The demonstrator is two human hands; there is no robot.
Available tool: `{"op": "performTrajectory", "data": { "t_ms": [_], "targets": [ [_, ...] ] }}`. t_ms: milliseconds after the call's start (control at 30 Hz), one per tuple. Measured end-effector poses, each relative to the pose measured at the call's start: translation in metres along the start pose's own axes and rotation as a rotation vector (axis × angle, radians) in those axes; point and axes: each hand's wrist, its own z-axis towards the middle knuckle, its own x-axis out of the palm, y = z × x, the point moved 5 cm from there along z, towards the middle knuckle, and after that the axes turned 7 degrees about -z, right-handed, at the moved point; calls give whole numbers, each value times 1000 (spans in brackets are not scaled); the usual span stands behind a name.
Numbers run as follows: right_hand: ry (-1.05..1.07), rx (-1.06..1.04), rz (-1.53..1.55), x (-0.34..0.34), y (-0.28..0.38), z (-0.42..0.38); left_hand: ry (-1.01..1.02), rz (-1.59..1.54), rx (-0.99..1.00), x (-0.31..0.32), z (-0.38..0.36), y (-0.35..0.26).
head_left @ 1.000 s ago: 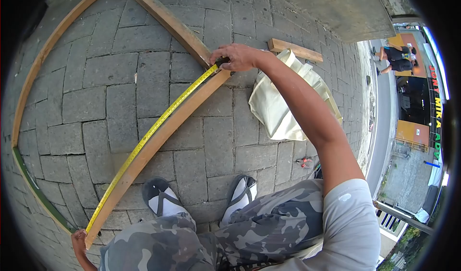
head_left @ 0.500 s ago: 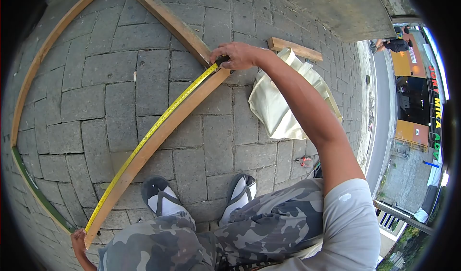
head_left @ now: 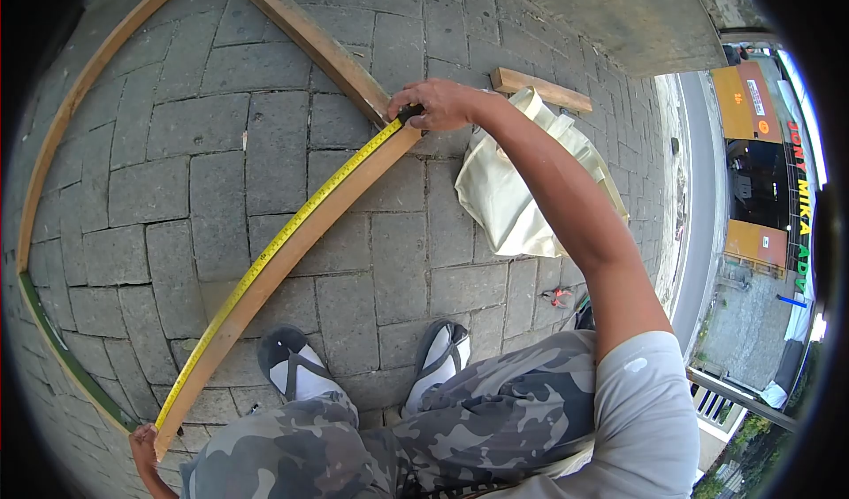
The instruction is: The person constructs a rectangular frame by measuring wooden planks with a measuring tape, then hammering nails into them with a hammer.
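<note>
A yellow tape measure [head_left: 281, 236] is stretched along the near wooden beam [head_left: 305, 247] of a frame on the paving. My right hand [head_left: 433, 104] is closed on the dark tape case at the beam's upper right end, beside the corner with another beam [head_left: 309, 39]. At the lower left, my left hand [head_left: 143, 441] pinches the tape's other end against the beam, near a green strip [head_left: 75, 366]. A long wooden piece [head_left: 66, 114] forms the far left side.
A cream cloth bag [head_left: 513, 198] stands right of the frame, with a short wood block [head_left: 541, 90] behind it. Red-handled pliers [head_left: 558, 297] lie near my right foot [head_left: 439, 358]. A concrete wall [head_left: 619, 13] rises at upper right, and a road [head_left: 703, 190] runs beyond.
The tape now lies flatter, showing more of its face along the beam. My hands have hardly moved. People across the road are now mostly out of sight.
</note>
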Motion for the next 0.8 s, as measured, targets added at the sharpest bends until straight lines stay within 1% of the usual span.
{"op": "performTrajectory", "data": {
  "t_ms": [100, 200, 300, 433, 500, 600, 733, 800],
  "targets": [
    [-6, 8, -21, 1, -2, 1, 36, 16, -22, 1, 2, -1],
    [-1, 14, -27, 1, -2, 1, -44, -19, 0, -1, 0, 4],
    [12, 30, -35, -1, 0, 1, 10, -76, 33, 1, 5, 8],
    [5, 40, -21, -8, 2, -1, 56, -94, 23, 0, 2, 7],
    [-9, 58, -58, -12, 2, -4, 71, -67, 29, 2, 1, 4],
    [-14, 120, -96, -11, -5, -7, 46, 71, -28, 1, 0, -1],
    [-40, 181, -237, -5, -14, -8, 17, 49, 16, 0, 1, 4],
    [0, 213, -262, -5, -10, -8, 15, -4, 36, 1, 1, 7]
  ]
}}
